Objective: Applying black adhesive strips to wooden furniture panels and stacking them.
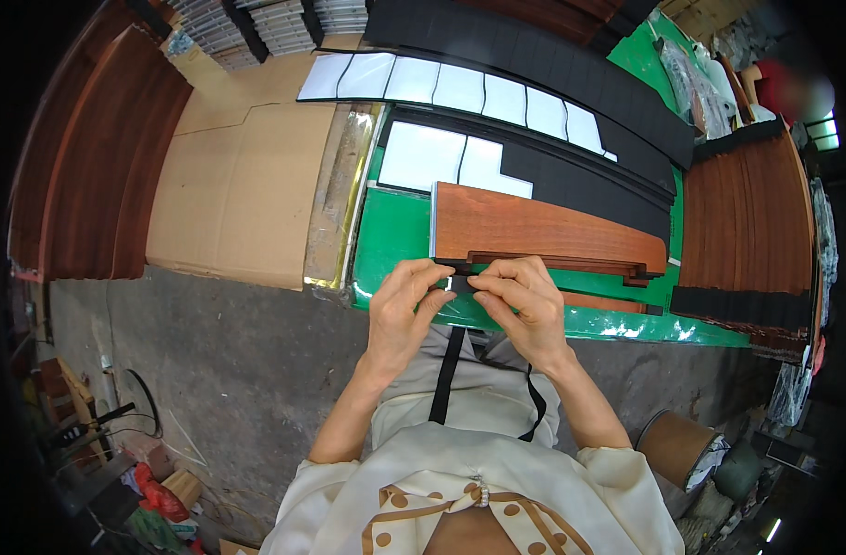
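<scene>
Fingers of the left hand (pixel 406 303) and right hand (pixel 523 305), nearly closed, pinch a small black piece (pixel 462 284) (white at its left end) near the brown panel (pixel 543 225); light, level grips should prevent bending.

On a green-covered table (pixel 397 222), flat black strips (pixel 585 197) are laid behind a tapered red-brown wooden panel (pixel 534 222), with rectangular white sheets (pixel 423 155) placed upon them; flat brown cardboard (pixel 243 194) is set left, stacked brown wooden boards (pixel 742 217) right.
</scene>
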Tool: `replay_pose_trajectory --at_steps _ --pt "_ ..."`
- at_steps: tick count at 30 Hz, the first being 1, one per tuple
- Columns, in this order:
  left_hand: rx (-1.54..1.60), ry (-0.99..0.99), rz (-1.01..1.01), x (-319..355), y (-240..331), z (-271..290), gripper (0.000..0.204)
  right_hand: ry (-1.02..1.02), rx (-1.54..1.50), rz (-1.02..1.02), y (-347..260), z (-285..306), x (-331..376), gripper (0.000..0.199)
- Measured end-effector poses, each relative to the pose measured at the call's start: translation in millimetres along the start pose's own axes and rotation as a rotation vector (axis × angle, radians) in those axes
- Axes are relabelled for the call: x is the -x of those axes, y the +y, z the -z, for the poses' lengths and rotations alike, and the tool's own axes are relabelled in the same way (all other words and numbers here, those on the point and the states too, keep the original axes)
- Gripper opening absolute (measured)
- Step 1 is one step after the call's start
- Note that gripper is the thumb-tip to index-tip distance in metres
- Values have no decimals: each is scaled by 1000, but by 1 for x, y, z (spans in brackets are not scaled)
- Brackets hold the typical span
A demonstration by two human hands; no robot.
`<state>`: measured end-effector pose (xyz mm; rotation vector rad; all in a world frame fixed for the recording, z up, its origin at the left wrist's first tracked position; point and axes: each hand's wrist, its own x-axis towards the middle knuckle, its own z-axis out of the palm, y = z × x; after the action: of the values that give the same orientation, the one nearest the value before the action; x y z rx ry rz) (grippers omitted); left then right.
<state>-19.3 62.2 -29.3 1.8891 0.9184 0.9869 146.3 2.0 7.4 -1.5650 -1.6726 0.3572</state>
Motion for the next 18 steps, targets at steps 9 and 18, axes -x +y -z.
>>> replay_pose_trajectory --at_steps 9,18 --pt "14 33 -45 -1 1 -4 30 28 -43 21 5 2 -1 27" --pt "-129 -38 -192 4 3 3 31 206 -202 -207 10 38 25 16"
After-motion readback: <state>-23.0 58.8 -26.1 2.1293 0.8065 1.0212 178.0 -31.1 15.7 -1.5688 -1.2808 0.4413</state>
